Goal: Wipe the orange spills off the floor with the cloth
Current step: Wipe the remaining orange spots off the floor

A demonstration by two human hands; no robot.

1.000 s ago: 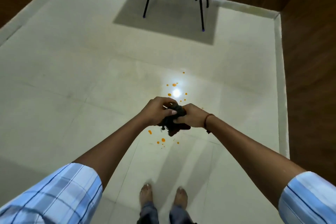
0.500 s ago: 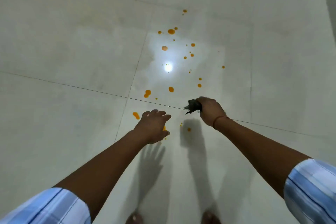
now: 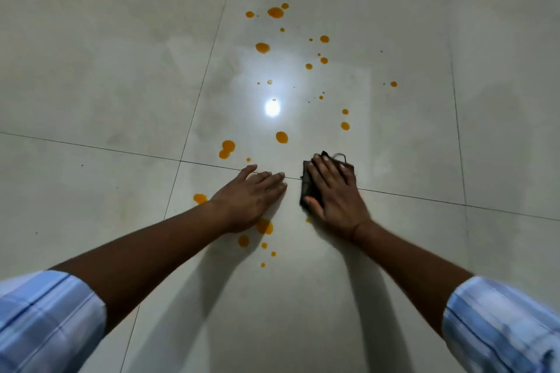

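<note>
Presses cloth (image 3: 305, 188) flat on floor (image 3: 121, 70) across a tile joint under straight, spread right hand (image 3: 335, 194), braces empty, flat-fingered left hand (image 3: 250, 198) just beside it, and probably risks smearing spills (image 3: 275, 12), since that palm touches a drop and the small cloth may saturate.

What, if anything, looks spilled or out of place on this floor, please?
Orange spills dot the pale floor, from far ahead down to the left hand, which rests flat among them. The right hand presses a dark cloth flat beside them.
</note>
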